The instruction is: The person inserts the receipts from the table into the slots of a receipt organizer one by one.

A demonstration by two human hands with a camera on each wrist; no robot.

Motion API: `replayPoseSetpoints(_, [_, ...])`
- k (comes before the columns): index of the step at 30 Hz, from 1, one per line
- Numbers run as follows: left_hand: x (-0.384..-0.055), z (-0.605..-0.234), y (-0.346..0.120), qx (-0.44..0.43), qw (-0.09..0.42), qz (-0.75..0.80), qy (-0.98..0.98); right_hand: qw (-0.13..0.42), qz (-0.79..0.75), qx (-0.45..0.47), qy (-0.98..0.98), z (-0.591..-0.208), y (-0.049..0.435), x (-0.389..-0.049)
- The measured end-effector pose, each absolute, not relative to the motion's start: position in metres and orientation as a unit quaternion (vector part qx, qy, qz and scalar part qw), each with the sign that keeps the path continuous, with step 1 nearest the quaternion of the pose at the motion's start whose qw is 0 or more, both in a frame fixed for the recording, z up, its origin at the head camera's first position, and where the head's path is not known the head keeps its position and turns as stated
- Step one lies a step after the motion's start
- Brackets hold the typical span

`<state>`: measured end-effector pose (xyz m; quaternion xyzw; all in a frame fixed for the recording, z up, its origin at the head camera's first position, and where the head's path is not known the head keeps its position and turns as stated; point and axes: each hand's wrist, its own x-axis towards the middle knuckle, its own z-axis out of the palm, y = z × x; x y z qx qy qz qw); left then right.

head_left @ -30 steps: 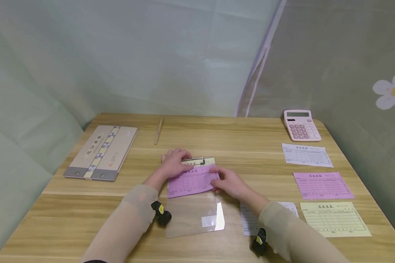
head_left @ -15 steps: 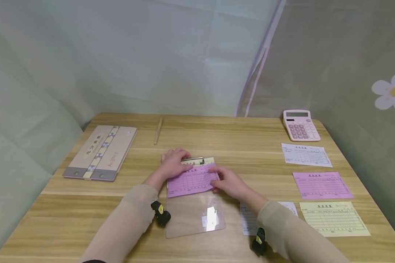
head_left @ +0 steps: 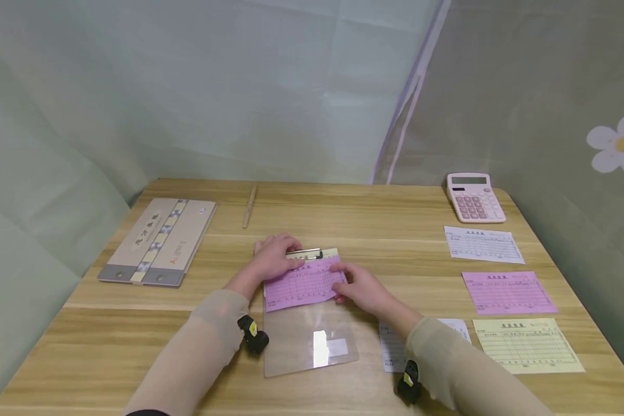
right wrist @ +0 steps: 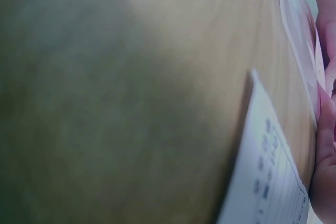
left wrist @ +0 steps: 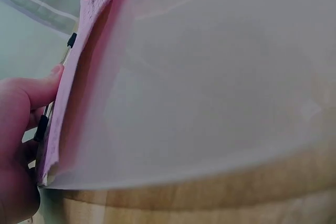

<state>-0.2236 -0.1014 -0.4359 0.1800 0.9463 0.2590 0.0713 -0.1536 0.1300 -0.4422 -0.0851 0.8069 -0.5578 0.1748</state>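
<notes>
A transparent clipboard (head_left: pixel 291 344) lies on the table in the head view, its metal clip (head_left: pixel 304 251) at the far end. A pink form slip (head_left: pixel 299 288) covers its upper part, over a pale yellow slip (head_left: pixel 332 253). My left hand (head_left: pixel 273 259) grips the clipboard's upper left, by the clip. In the left wrist view the left thumb (left wrist: pixel 46 86) lies against the slip's top edge, between the clip's black ends. My right hand (head_left: pixel 363 287) pinches the pink slip's right edge, and the slip bows up off the board. The left fingers behind the clip are partly hidden.
A white slip (head_left: pixel 393 349) lies partly under my right forearm. Farther right are a yellow slip (head_left: pixel 527 346), a pink slip (head_left: pixel 508 293), a white slip (head_left: pixel 482 245) and a calculator (head_left: pixel 475 197). A boxed notebook (head_left: pixel 158 240) and a thin brown stick (head_left: pixel 249 207) lie left.
Both hands keep nearly the same place and hold. The clipboard's near end has shifted very slightly right, and the bright reflection on it has moved.
</notes>
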Motion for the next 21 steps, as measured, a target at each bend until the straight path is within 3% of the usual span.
replayPoseSetpoints(21, [-0.2288, -0.4318, -0.1020, 0.198, 0.091, 0.241, 0.946, 0.182, -0.558, -0.058, 0.807, -0.4390, 0.1255, -0.1531])
